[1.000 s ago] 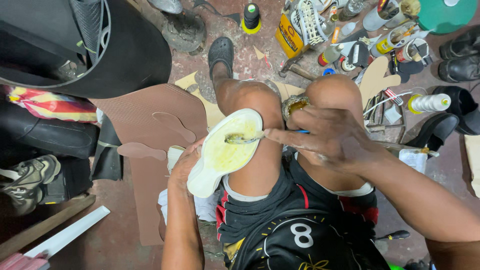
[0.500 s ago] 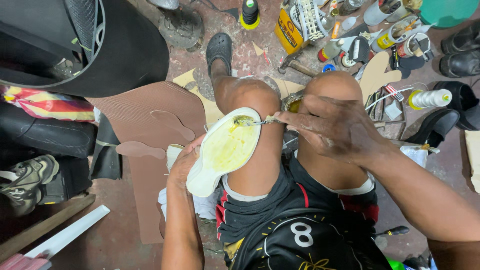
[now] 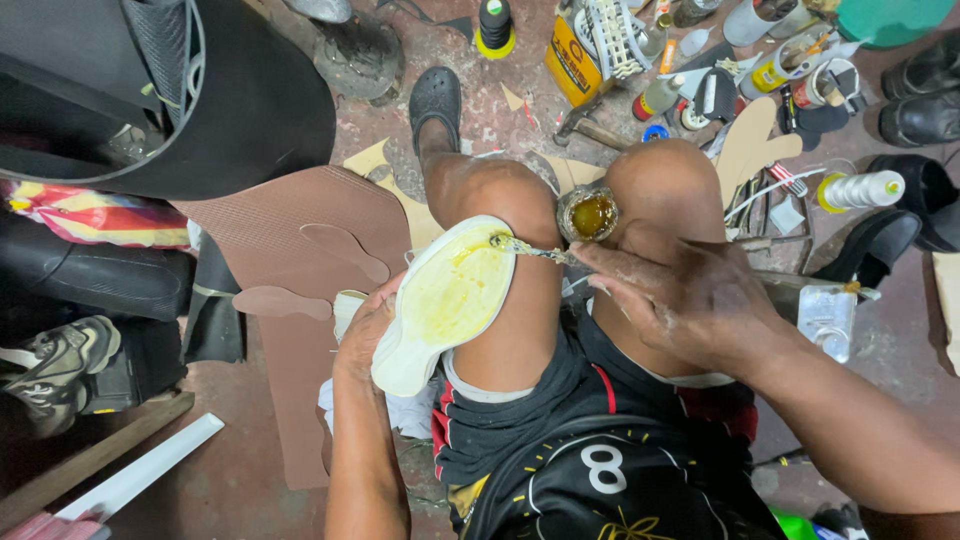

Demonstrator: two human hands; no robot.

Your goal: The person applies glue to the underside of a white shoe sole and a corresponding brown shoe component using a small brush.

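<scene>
Just left of the frame's centre, a white shoe sole (image 3: 443, 303) rests against the person's left thigh, its hollow face turned up to the camera and coated with yellowish glue. The left hand (image 3: 362, 330) cups it from beneath at its lower left edge, fingers curled round the rim — only part of that hand shows, so how firmly it grips cannot be told. The right hand (image 3: 690, 300), right of centre, is closed in a pinch on a thin glue brush (image 3: 530, 249) whose wet tip touches the sole's upper right end. Between the knees, just above that hand, sits an open glue jar (image 3: 588, 213) of amber adhesive. The sole looks light and somewhat flexible, a moulded foam or rubber piece, and its glued face is surely tacky and slick (best left untouched). The clean outer rim and the underside are the sensible places to take hold, much as the left hand does now. Its long axis runs diagonally — the one end toward the upper right near the jar, the other toward the lower left by the wrist. Brown sheet material (image 3: 290, 240) lies on the floor at the left, well apart.
</scene>
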